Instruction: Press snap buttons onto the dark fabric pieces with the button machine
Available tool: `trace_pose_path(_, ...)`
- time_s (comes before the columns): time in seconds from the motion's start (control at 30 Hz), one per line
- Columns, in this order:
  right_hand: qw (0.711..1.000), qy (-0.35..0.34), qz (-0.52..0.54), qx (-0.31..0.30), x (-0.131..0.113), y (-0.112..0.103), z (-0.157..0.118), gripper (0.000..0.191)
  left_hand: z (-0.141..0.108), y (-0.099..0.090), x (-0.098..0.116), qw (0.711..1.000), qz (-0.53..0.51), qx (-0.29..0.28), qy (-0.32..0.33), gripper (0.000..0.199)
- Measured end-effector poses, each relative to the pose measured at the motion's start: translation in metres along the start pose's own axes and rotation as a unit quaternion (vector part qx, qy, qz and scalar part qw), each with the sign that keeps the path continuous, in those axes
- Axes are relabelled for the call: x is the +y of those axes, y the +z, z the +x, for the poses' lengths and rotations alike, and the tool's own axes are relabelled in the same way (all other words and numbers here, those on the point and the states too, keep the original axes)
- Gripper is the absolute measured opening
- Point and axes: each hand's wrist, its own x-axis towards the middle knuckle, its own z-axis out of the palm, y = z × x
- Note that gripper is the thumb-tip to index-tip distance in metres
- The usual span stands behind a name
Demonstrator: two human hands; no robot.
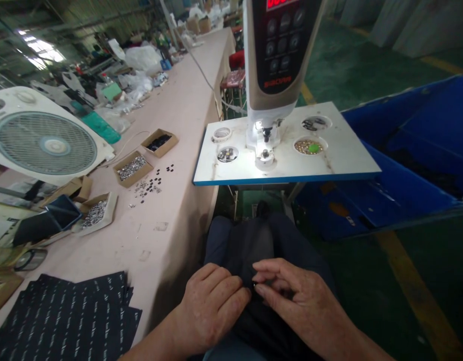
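Dark cloth [250, 245] lies across my lap. My left hand [215, 301] rests on it, back upward, with its fingers curled and pressed together over the cloth. Close to its fingertips, my right hand [291, 296] has thumb and fingers drawn toward each other around a tiny dark, shiny piece [254, 284], too small to make out. Beyond my knees stands a press machine [280, 55] with a lit head above a white tabletop [231, 173]. Small metal parts [306, 146] and a green piece [313, 148] fill one round hole of that top.
On the long table [179, 145] to the left are boxes of small metal parts [132, 169], loose black pieces [153, 185], a white fan [47, 140] and a stack of dark printed sheets [69, 316]. A blue bin [389, 195] stands at the right.
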Motion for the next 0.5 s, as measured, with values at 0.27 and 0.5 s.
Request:
trace_pose_path(0.27,0.996,-0.062,-0.068,-0.001,0.001,0.004,0.001,0.03,-0.011,0.002,0.0,0.999,0.018,-0.008,-0.027,0.018)
trace_pose_path(0.5,0.99,-0.106,-0.096,0.004,0.003,0.009,0.001,0.033,-0.02,0.007,-0.001,0.999,-0.003,-0.002,-0.052,0.019)
